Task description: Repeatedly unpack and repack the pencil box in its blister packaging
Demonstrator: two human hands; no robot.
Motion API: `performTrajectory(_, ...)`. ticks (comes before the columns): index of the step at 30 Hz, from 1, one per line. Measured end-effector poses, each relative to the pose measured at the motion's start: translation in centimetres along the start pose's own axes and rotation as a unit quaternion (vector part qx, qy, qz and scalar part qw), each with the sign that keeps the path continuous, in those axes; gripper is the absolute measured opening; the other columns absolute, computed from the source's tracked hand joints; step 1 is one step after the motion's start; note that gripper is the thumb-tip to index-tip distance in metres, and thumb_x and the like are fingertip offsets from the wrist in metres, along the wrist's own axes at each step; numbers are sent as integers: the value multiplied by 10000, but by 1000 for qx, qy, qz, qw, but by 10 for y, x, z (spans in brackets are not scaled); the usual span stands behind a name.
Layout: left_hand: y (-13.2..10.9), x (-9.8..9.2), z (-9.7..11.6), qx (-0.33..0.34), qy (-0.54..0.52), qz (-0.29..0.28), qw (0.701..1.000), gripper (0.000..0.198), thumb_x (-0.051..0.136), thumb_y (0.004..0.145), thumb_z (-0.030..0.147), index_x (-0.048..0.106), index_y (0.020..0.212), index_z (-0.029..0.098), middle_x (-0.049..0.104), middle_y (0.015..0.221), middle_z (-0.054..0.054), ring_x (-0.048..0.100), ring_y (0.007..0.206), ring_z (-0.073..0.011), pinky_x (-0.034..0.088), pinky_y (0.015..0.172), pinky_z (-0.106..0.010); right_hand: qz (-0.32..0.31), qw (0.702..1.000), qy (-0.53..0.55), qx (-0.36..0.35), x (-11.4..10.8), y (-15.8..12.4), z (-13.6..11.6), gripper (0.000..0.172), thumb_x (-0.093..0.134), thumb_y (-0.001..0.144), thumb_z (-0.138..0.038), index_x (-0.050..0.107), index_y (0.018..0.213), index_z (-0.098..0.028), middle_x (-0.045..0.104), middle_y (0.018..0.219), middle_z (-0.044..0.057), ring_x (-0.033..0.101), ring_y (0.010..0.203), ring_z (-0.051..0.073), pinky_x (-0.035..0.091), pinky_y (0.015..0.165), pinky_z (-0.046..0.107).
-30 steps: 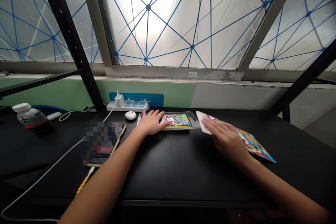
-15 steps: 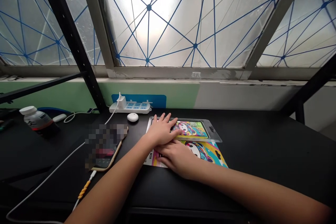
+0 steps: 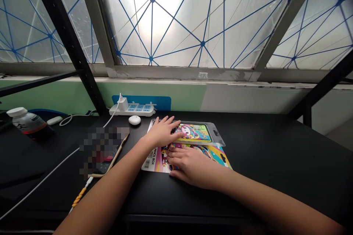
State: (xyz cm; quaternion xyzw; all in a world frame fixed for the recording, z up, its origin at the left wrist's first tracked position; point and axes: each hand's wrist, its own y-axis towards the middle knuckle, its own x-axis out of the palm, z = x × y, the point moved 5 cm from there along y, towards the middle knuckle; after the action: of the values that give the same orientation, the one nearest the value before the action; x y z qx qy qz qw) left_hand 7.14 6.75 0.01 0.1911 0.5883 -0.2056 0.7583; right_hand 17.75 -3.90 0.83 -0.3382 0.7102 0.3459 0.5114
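Observation:
A colourful printed card marked "PENCIL BOX" [image 3: 220,156] lies flat on the black desk. Over its far part rests a clear plastic package [image 3: 217,136] with a bright cartoon picture inside. My left hand [image 3: 163,132] lies with spread fingers on the left part of the package. Closer to me, my right hand [image 3: 190,165] is flat on the card, its fingers pointing left and covering part of the print. Neither hand is wrapped round anything.
To the left are a phone with a blurred screen [image 3: 106,158], its orange-wrapped cable [image 3: 79,196] and a white bottle [image 3: 26,121]. A round white case [image 3: 134,120] sits before a power strip [image 3: 138,109]. Black frame posts [image 3: 68,40] rise at both sides.
The view has shifted slightly, so things appear further left. My right hand has come apart from my left and sits nearer on the card, uncovering more print.

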Motion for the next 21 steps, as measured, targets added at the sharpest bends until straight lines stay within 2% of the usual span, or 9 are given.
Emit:
performTrajectory(2, 0, -1, -7, -11, 3, 0, 1000, 738, 265, 923, 756, 335, 1538, 353, 243, 1644, -59, 185, 1515, -333, 120, 1179, -625, -14, 1000, 1, 8, -2, -4, 0, 301, 585, 954, -311, 698, 1175, -140, 662, 1327, 132, 576, 1279, 269, 396, 1130, 405)
performTrajectory(6, -1, -2, -13, -17, 9, -1, 1000, 743, 256, 927, 754, 324, 1545, 348, 245, 1643, -72, 191, 1511, -343, 122, 1174, -626, -48, 998, 25, 30, -7, -10, 2, 272, 593, 947, -270, 706, 1173, -170, 624, 1386, 100, 550, 1314, 243, 396, 1136, 372)
performTrajectory(9, -3, -2, -10, -17, 16, -5, 1000, 742, 231, 929, 757, 327, 1544, 353, 231, 1646, -82, 181, 1512, -357, 119, 1165, -645, -58, 996, 37, 48, -8, -14, 3, 378, 581, 952, -303, 644, 1301, -171, 563, 1449, 104, 514, 1348, 254, 389, 1144, 389)
performTrajectory(11, -4, -2, -6, -15, 18, -9, 1000, 738, 218, 929, 761, 321, 1543, 366, 230, 1647, -89, 175, 1512, -359, 116, 1156, -662, -57, 996, 39, 60, -5, -16, 3, 464, 568, 957, -331, 574, 1390, -163, 517, 1487, 116, 477, 1377, 265, 371, 1158, 403)
performTrajectory(15, -6, -1, 0, -15, 15, -17, 1000, 738, 213, 923, 768, 313, 1543, 380, 253, 1639, -96, 166, 1517, -345, 106, 1154, -669, -44, 996, 37, 67, 5, -17, 4, 473, 501, 985, -326, 537, 1429, -167, 495, 1504, 122, 454, 1395, 264, 350, 1171, 406)
performTrajectory(19, -6, -1, 2, -30, 16, -16, 999, 734, 224, 924, 764, 331, 1537, 376, 261, 1637, -97, 184, 1510, -357, 107, 1155, -665, -27, 997, 36, 61, 15, -14, 8, 562, 446, 1010, -407, 418, 1508, -148, 371, 1578, 148, 308, 1474, 290, 265, 1207, 484)
performTrajectory(21, -6, -2, 2, -31, 18, -9, 999, 731, 227, 924, 763, 346, 1532, 374, 271, 1634, -100, 207, 1503, -362, 118, 1154, -661, -22, 998, 35, 49, 15, -12, 10, 577, 448, 1009, -429, 408, 1512, -149, 355, 1587, 148, 288, 1483, 287, 255, 1209, 481)
